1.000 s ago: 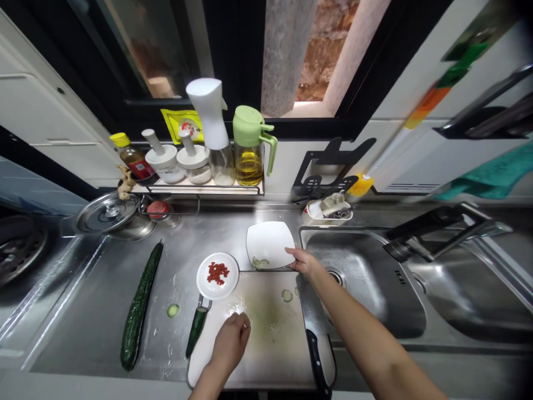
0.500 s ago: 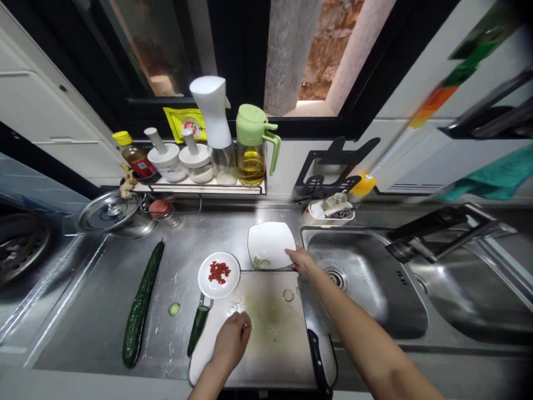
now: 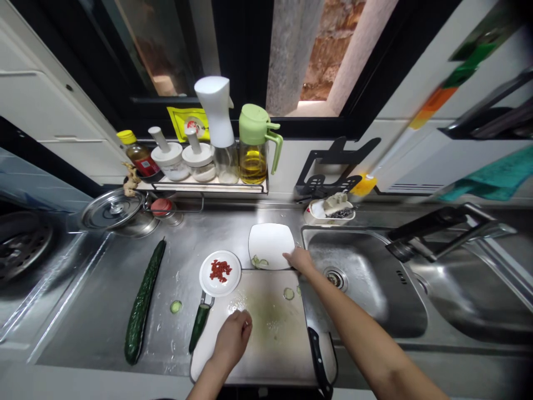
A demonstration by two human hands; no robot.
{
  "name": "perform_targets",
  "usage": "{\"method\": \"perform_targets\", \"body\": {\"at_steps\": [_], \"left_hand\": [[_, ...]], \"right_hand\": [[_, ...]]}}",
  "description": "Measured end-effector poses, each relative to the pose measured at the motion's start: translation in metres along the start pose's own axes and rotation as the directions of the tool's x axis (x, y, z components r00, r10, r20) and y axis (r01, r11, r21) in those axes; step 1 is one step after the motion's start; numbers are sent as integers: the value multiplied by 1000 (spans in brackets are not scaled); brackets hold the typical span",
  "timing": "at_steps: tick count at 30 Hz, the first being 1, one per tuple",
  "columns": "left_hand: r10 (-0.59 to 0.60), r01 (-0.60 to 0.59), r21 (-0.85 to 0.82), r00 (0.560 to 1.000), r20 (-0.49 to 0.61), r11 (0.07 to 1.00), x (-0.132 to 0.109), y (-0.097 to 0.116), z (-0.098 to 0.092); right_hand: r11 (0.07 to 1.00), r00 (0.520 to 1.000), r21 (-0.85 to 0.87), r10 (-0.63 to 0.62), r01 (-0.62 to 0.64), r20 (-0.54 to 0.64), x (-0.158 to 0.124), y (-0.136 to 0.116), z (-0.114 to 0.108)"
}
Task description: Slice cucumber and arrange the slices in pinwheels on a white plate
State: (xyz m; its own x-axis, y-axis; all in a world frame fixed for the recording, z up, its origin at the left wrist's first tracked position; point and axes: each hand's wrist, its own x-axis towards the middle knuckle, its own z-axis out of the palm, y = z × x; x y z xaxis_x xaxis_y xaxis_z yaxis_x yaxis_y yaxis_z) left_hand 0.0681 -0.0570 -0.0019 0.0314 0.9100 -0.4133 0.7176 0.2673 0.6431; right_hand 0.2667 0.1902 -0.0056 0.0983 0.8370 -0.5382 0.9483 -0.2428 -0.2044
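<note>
My right hand (image 3: 298,260) grips the near right edge of a square white plate (image 3: 270,241) that holds a few cucumber slices (image 3: 259,261) at its near rim. My left hand (image 3: 233,339) rests on the white cutting board (image 3: 270,339), fingers curled together near a wet patch; what they hold, if anything, I cannot make out. A round white dish of red chopped bits (image 3: 220,272) sits at the board's far left corner. A loose cucumber slice (image 3: 288,293) lies on the board near my right wrist. A knife (image 3: 318,358) lies along the board's right edge.
A whole cucumber (image 3: 145,303) and a cut cucumber end (image 3: 199,328) lie on the steel counter, with one stray slice (image 3: 176,306) between them. A rack of oil and seasoning bottles (image 3: 208,161) stands at the back. The sink (image 3: 366,283) is to the right, a pot lid (image 3: 112,208) to the left.
The plate has tilted down flatter onto the counter under my right hand. My left hand has stayed on the board.
</note>
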Motion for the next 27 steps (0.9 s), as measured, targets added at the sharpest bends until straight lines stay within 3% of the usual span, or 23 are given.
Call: {"method": "perform_targets", "body": {"at_steps": [4,7,10,13,18,24,27], "left_hand": [[8,-8,-10,1000,-10,1000,-1,1,-1],[5,-6,-10,1000,-19,1000,-2,1,-1],[0,0,-6,1000,-19,1000,-3,0,0],[3,-3,3,1000,-14,1000,-2,-1,1],[21,-21,-11,999,-27,1000,-3,-4,3],[18,-18,-11,999,-27,1000,-3,-4,3],[21,-21,1,1000,-16,1000,-3,-2,0]], "right_hand": [[994,996,-104,-33,24,-82,-15,-8,-5],[970,967,-175,-197,169,-160,-36,-25,1],[885,889,-235,-439,402,-129,-59,-51,24],[799,813,-291,-573,527,-103,-79,-75,54],[739,764,-347,-639,577,-90,-96,-86,78],[669,696,-299,-718,681,-22,-103,-72,69],[677,692,-219,-722,703,-9,-109,-70,62]]}}
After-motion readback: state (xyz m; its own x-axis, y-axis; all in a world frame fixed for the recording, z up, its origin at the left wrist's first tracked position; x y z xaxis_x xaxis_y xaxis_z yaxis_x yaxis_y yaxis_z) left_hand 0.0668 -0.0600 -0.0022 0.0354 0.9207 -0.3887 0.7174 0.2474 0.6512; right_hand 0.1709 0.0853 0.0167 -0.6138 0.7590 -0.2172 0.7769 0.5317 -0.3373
